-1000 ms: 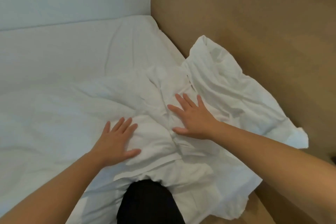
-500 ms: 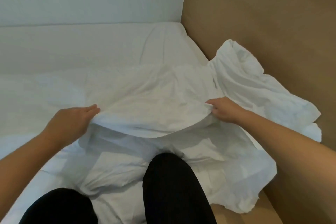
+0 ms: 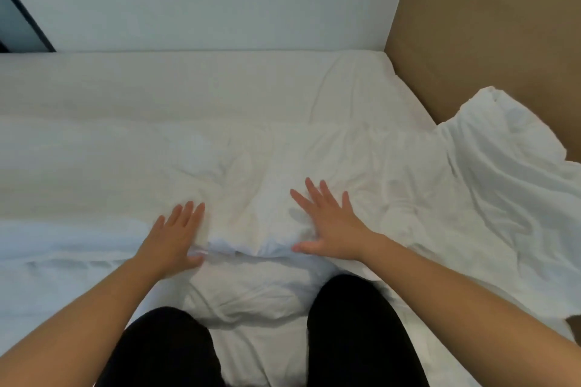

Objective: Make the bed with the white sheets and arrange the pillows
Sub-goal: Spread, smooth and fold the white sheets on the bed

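Here, at the bottom of the frame, our black-clad knees (image 3: 355, 333) rest on the bed. At centre, our left hand (image 3: 176, 239) and right hand (image 3: 330, 226) press flat, fingers straight and spread, on the crumpled white sheet (image 3: 408, 185), which bunches at right against the smooth tan panel (image 3: 487, 25).

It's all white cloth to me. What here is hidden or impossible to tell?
Head view only.
Pillows: none plainly seen; the lump between the knees might be one, the white sheet covers it.
The bed: its left side is cut by the picture's edge.
Bunched cloth by the tan panel: folds hide what it is.
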